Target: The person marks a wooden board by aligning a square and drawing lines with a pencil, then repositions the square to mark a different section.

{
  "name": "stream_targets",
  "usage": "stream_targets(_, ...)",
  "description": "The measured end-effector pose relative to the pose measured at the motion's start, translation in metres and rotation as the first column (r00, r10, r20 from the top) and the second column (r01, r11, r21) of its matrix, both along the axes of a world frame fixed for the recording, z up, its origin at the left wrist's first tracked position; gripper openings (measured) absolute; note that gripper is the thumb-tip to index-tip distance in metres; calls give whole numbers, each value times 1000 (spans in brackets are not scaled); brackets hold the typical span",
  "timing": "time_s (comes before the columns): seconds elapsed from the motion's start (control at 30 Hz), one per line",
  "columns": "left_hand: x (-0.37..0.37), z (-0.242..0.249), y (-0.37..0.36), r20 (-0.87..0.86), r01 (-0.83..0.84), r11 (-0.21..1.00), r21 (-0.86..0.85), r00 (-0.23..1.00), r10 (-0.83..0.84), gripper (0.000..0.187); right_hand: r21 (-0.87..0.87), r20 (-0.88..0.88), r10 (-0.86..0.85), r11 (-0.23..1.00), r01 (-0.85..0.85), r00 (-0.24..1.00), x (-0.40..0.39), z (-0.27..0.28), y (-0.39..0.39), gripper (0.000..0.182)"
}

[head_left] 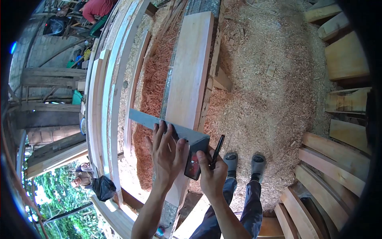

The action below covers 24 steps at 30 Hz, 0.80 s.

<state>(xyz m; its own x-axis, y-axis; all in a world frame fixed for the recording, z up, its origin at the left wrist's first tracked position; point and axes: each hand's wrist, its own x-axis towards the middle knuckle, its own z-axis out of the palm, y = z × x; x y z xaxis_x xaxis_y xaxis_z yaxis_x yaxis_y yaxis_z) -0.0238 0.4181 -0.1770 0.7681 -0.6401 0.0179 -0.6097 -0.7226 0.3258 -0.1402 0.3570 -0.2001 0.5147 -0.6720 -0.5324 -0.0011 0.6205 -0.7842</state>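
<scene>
A pale wooden board (189,63) lies lengthwise on a narrow bench beam. Across its near part rests a try square (145,118), with a long grey metal blade and a dark, shiny stock pointing toward me. My left hand (165,161) lies over the blade, fingers stretched out and apart, fingertips touching it. At the stock, my right hand (213,179) is closed around a black pen (218,149) that sticks up between its fingers. The right thumb presses against the square's corner. Part of the stock is hidden by my hands.
Wood shavings (274,79) cover the floor, where my shoes (258,165) stand right of the bench. Stacked timber (332,161) lines the right side. Long beams (115,83) run along the left. Another person (97,10) is at the upper left, and one (82,175) sits lower left.
</scene>
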Motion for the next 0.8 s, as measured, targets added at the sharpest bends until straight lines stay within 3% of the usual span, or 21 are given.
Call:
stream_targets(0.33,22,-4,-14,2,55,998,-39,998,-55,48,-141,-47,-2,990,-5,999,18,-2,-24,31)
stream_targets(0.8,17,-14,-27,71,-1,998,-63,997,6,46,-59,15,5,998,-4,1000,24,-6,-33,32)
